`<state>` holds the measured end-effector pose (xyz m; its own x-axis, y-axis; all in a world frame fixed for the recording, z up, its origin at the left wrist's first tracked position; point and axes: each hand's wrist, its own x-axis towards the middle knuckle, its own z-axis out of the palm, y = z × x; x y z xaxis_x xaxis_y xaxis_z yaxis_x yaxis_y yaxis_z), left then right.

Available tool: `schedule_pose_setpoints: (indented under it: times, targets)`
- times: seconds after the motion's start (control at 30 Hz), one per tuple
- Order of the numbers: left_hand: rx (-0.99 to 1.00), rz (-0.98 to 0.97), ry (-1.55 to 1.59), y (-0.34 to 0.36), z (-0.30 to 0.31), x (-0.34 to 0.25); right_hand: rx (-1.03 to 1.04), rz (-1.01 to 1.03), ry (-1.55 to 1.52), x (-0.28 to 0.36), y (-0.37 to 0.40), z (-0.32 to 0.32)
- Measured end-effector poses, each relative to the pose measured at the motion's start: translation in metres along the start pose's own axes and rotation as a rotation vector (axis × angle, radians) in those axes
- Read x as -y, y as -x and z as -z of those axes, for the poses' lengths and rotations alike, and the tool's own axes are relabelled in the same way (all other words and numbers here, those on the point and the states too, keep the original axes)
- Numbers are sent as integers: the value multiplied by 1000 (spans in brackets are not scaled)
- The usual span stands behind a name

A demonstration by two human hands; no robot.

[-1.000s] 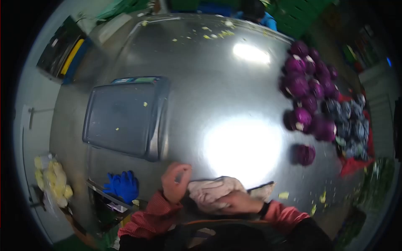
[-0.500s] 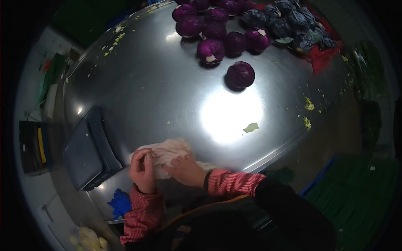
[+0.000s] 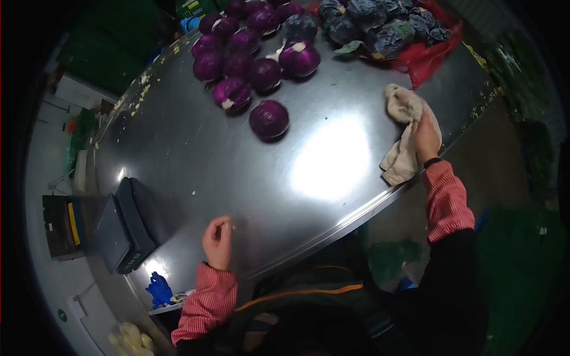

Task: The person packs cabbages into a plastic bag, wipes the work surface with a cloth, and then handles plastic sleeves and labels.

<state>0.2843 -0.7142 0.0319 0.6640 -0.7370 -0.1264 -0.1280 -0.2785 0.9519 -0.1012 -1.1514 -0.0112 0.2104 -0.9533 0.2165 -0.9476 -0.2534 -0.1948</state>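
Note:
My right hand (image 3: 426, 140) is closed on a crumpled off-white cloth (image 3: 402, 157), which lies against the steel table (image 3: 237, 163) near its right edge. Some of its fingers are hidden in the folds. My left hand (image 3: 217, 243) hovers over the near side of the table, fingers curled and thumb pressed to them. Whatever it may pinch is too small to make out. A single peeled red cabbage (image 3: 269, 120) sits in front of a group of peeled red cabbages (image 3: 238, 66) at the back.
Unpeeled dark cabbages (image 3: 389, 38) lie on a red net bag (image 3: 420, 64) at the back right. At the left stands a dark grey scale-like box (image 3: 123, 228), with blue gloves (image 3: 158, 291) near the corner. Leaf scraps (image 3: 484, 104) line the right edge.
My right hand has swept the cloth from the near left to the far right. The leaf piece and scraps along the front right are gone from there. My left hand stays closed.

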Motion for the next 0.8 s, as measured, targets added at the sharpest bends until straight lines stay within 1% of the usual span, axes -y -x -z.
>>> schedule_pose_setpoints:
  times: [0.07, 0.1, 0.13, 0.17, 0.2, 0.23, 0.27, 0.3, 0.33, 0.37, 0.43, 0.5, 0.53, 0.57, 0.6, 0.63, 0.67, 0.7, 0.73, 0.77, 0.8]
  targets:
    - [-81, 17, 12, 23, -37, 0, -55, -10, -141, 8, -19, 45]
    - [-114, 23, 16, 32, -56, -3, -39, 25, -306, 17, -11, 53]
    - [-140, 29, -44, 40, -81, -9, 197, 1, -429, 38, 1, 68]
    - [-165, 34, -99, 46, -110, -15, 246, 186, -251, 64, 23, 77]
    - [-188, 42, -155, 49, -139, -21, 279, 275, -391, 80, 46, 45]
    - [-174, -49, -277, 49, -165, -26, -77, 649, -547, 93, 83, 5]
    - [-158, -135, -399, 50, -190, -29, -101, 642, -735, 119, 110, 5]
    - [-142, -221, -518, 53, -213, -29, 175, 698, -607, 133, 134, 12]
    - [-66, -240, -603, 54, -224, -15, 286, 746, -507, 134, 156, 7]
    - [-45, -257, -709, 55, -236, -11, 399, 793, -408, 129, 166, -5]
    - [-4, -286, -935, 57, -245, -8, 232, 699, -501, 97, 151, -31]
    - [-8, -282, -950, 58, -249, -7, 29, 582, -560, 43, 117, -44]
    - [-5, -264, -951, 59, -250, -9, 111, 517, -452, 11, 92, -50]
    - [-6, -254, -949, 57, -250, -10, 57, 509, -402, -23, 57, -37]
    - [-4, -258, -952, 55, -250, -10, 47, 468, -258, -51, 27, -41]
    - [-3, -260, -955, 56, -249, -8, -23, 484, -219, -79, -10, -12]
    - [-4, -258, -957, 58, -247, -6, -184, 416, -150, -109, -41, -18]
    - [-5, -255, -953, 60, -247, -7, -81, 235, 204, -141, -76, -32]
    - [-12, -253, -948, 60, -248, -11, 27, 276, 236, -160, -104, 29]
    - [-23, -251, -939, 57, -250, -14, -183, 308, 157, -202, -133, 15]
    - [-14, -249, -938, 55, -252, -16, -115, 205, 91, -191, -145, 48]
